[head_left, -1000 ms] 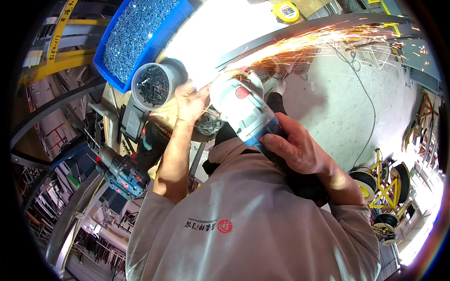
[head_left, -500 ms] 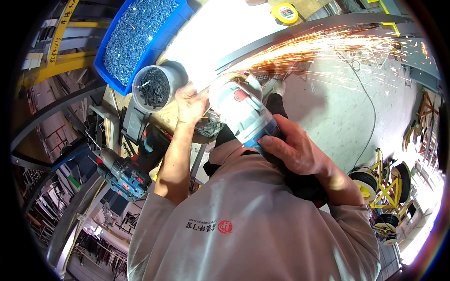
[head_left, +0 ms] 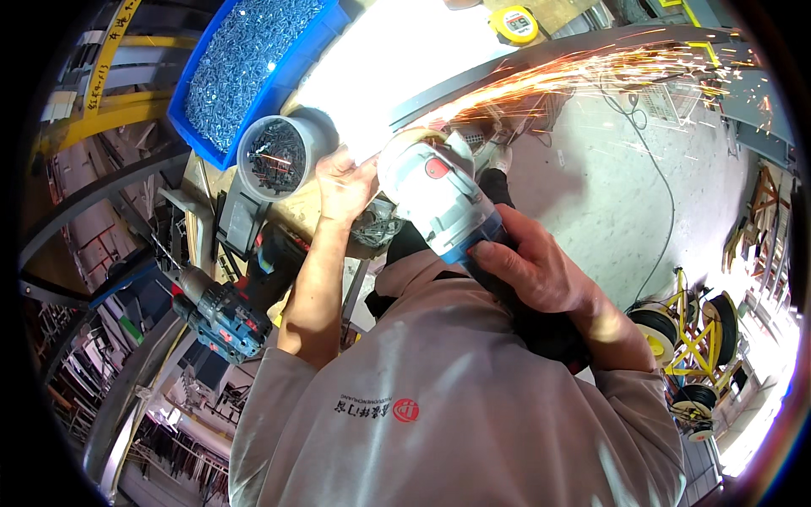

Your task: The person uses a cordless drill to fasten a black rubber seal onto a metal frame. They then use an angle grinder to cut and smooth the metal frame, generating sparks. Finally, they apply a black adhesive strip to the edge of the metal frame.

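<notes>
My right hand (head_left: 536, 262) is wrapped round the blue rear body of a white-and-blue angle grinder (head_left: 448, 203). The grinder's head points up and left, and a long fan of orange sparks (head_left: 541, 80) streams from it to the far right. Close to the grinder head, my left hand (head_left: 345, 188) has its fingers bent at the edge of a glaring white area. What those fingers grip is washed out by the light. Beyond the head, a grey metal bar (head_left: 473, 83) runs off to the right under the sparks. The grinder's disc contact is hidden by glare.
A blue bin of silver screws (head_left: 249, 72) and a clear tub of dark screws (head_left: 274, 160) stand at the left. A yellow tape measure (head_left: 514, 25) lies at the back. Lower left is a cordless drill (head_left: 220, 317). Cable reels (head_left: 697, 338) and a floor cable (head_left: 667, 194) are at right.
The grinder has shifted very slightly, its body tipping a touch to the right. Sparks keep flying in the same direction, with their pattern altered. My left hand stays in place.
</notes>
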`<state>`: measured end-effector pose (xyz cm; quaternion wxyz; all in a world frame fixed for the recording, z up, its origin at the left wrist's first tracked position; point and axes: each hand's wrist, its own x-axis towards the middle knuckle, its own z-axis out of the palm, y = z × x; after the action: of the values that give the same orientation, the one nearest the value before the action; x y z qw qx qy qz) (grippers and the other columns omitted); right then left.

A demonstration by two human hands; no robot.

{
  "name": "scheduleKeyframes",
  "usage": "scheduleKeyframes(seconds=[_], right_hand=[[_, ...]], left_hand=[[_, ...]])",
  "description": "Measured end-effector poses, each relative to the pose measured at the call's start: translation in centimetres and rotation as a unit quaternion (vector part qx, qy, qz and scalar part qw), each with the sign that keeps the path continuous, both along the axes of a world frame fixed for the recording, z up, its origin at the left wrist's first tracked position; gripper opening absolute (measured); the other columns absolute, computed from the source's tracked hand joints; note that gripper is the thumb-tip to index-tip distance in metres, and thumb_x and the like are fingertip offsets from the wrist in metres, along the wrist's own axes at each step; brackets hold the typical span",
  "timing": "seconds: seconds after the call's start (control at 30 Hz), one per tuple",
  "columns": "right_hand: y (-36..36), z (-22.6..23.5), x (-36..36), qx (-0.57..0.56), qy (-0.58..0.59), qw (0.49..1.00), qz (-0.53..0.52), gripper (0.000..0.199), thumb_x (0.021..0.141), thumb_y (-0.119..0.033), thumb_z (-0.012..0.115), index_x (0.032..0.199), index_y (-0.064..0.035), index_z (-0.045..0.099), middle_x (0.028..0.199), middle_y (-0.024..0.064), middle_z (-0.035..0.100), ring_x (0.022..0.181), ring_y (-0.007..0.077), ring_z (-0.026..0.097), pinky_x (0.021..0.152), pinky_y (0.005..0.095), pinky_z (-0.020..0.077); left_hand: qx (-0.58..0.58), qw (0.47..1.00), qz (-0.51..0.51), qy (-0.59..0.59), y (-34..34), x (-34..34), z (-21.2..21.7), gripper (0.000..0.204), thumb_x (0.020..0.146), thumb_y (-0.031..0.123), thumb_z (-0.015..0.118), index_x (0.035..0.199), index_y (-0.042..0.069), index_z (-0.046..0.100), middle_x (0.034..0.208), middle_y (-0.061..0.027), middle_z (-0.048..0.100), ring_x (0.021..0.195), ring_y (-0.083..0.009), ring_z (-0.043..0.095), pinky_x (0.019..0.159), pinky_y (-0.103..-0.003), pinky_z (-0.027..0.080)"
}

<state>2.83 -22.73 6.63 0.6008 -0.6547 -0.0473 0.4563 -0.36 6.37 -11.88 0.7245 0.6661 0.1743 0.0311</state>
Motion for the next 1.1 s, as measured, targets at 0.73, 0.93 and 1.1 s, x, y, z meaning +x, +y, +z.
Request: scheduleKeyframes(seconds=[0.73, 0.93, 1.1], right_hand=[[-0.2, 2.6, 1.5, -0.056, 0.104, 0.993, 0.027, 0.039, 0.107, -0.035, 0.061, 0.120, 0.0020, 0.062, 0.098, 0.0065, 0.066, 0.090, 0.0128, 0.058, 0.079, 0.0319, 0.0496], [0.4, 2.4, 1.4, -0.039, 0.080, 0.996, 0.022, 0.038, 0.108, -0.034, 0.061, 0.118, 0.0022, 0.062, 0.096, 0.0057, 0.066, 0.088, 0.0111, 0.058, 0.076, 0.0308, 0.0495], [0.3, 2.7, 1.6, -0.064, 0.090, 0.994, 0.025, 0.038, 0.108, -0.035, 0.061, 0.117, 0.0011, 0.062, 0.093, 0.0048, 0.066, 0.086, 0.0106, 0.058, 0.074, 0.0304, 0.0497]], left_hand=[[0.026, 0.999, -0.009, -0.025, -0.8, 0.7, 1.8, 0.017, 0.092, -0.006, 0.075, 0.109, -0.004, 0.078, 0.101, -0.0029, 0.076, 0.090, -0.0087, 0.066, 0.080, -0.025, 0.055], [0.023, 0.999, -0.009, -0.024, -0.9, 0.7, 1.9, 0.019, 0.092, -0.007, 0.074, 0.110, -0.004, 0.078, 0.100, -0.0026, 0.075, 0.091, -0.0086, 0.066, 0.081, -0.025, 0.055], [0.068, 0.997, -0.022, -0.040, -0.8, 0.8, 2.3, 0.018, 0.091, -0.007, 0.075, 0.108, -0.005, 0.078, 0.097, -0.0016, 0.075, 0.089, -0.0079, 0.065, 0.079, -0.025, 0.054]])
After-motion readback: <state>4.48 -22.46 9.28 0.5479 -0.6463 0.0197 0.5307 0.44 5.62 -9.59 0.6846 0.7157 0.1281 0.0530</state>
